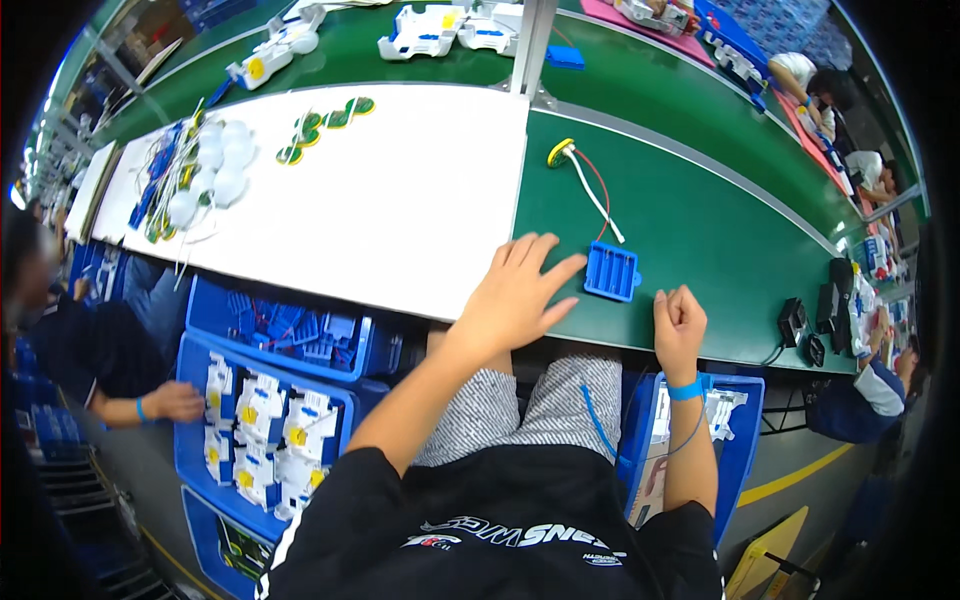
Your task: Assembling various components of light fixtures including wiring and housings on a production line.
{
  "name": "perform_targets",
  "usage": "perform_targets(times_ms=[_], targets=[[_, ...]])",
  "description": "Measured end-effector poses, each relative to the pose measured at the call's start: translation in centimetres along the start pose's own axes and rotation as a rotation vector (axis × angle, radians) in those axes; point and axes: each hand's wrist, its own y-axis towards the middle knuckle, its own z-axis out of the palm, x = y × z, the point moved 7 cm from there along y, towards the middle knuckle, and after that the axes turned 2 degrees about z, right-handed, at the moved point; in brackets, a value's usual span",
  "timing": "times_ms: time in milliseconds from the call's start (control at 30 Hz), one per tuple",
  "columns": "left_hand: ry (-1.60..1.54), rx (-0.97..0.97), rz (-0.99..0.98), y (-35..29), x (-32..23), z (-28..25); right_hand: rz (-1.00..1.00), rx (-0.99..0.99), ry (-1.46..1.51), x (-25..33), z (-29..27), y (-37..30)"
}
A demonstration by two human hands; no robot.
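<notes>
A blue battery box (611,271) with slots lies on the green bench top. My left hand (520,290) rests flat at its left, fingers spread and holding nothing, index fingertip close to the box's edge. To the right of the box, my right hand (680,318) is curled into a loose fist at the bench edge; whatever is inside it, if anything, is hidden. A blue wrist strap (686,390) with a cord circles my right wrist. Beyond the box sits a small round green circuit board (561,153), from which a red wire and a white wire run toward the box.
A white sheet (400,200) covers the bench at left, bearing round circuit boards (311,128) and white domes (222,160). Blue bins (183,440) hold white housings beside my legs. A metal post (531,50) stands ahead. A co-worker's hand (178,402) reaches in from the left.
</notes>
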Motion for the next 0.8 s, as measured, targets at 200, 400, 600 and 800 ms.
perform_targets(times_ms=[200,400,600,800], targets=[[-0.075,0.079,-0.036,0.3,0.8,-0.2,-0.018,0.063,-0.215,0.3,0.7,0.1],[-0.381,0.194,-0.187,6.2,4.6,-4.0,0.022,0.144,-0.160,-0.3,0.7,0.2],[-0.182,-0.097,-0.145,10.6,13.8,-6.5,-0.001,0.106,-0.285,0.8,0.3,0.2],[-0.332,-0.277,-0.148,9.2,14.7,-6.0,0.085,0.090,-0.283,-0.9,0.5,-0.4]])
